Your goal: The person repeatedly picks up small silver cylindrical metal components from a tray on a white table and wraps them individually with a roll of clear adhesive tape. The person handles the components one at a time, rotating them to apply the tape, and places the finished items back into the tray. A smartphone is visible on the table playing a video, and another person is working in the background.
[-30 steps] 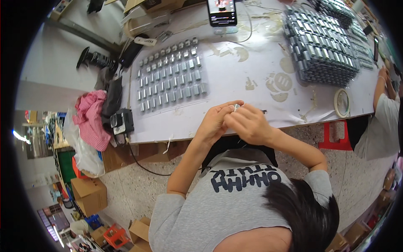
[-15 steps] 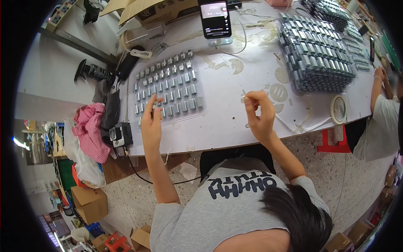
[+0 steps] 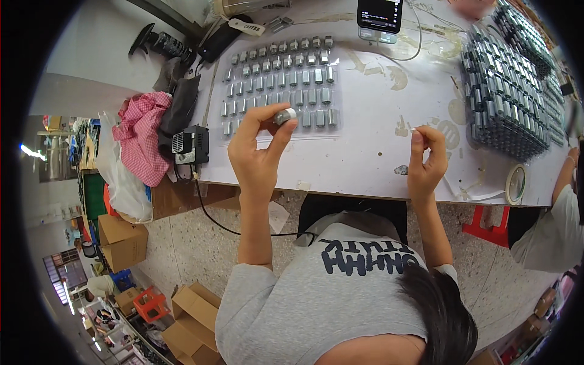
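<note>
My left hand (image 3: 260, 146) is raised in front of the tray. Its thumb and fingers are closed on a short metal cylinder (image 3: 283, 116) with a white band or cap at one end. Behind it lies a clear plastic tray (image 3: 313, 132) with rows of similar silver cylinders (image 3: 305, 78). To the right, over the table, my right hand (image 3: 427, 163) is closed in a pinch. A tiny white piece (image 3: 413, 129) shows at its fingertips, too small to name.
Stacked trays of cylinders (image 3: 505, 91) stand at the right, with a tape roll (image 3: 516, 184) in front. A phone (image 3: 379, 15) leans at the back. At the left are a small black box-shaped device (image 3: 191, 146) and a pink checked cloth (image 3: 143, 125). A co-worker's arm (image 3: 566, 176) shows at far right.
My left hand has come up from the tray with a metal cylinder in it and turned it. My right hand stays pinched. The whole view has shifted, moving the table's things rightward and up.
</note>
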Demonstrator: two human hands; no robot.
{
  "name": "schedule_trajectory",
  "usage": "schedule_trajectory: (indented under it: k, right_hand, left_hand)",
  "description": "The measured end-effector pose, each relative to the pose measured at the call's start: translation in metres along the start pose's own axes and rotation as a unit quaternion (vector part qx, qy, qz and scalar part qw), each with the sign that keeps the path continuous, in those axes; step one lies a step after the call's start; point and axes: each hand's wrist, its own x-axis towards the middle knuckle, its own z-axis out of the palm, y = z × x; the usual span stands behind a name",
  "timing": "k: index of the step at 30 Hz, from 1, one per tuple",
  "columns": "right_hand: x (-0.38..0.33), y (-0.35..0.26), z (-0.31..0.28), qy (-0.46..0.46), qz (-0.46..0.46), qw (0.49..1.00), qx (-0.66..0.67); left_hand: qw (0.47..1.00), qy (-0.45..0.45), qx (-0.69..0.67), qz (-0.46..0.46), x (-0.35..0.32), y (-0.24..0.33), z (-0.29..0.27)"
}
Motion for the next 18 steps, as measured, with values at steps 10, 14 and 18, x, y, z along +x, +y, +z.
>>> schedule_trajectory:
  k: [10, 14, 18]
  right_hand:
    - [0.001, 0.003, 0.000, 0.003, 0.011, 1.000, -0.006]
    - [0.001, 0.001, 0.000, -0.003, 0.026, 1.000, 0.001]
    - [0.001, 0.001, 0.001, -0.004, 0.020, 1.000, -0.008]
  left_hand:
    - [0.999, -0.024, 0.027, 0.007, 0.010, -0.010, -0.006]
    - [0.989, -0.003, 0.145, -0.044, 0.043, -0.065, -0.043]
    - [0.984, -0.014, 0.167, -0.063, 0.080, -0.125, -0.067]
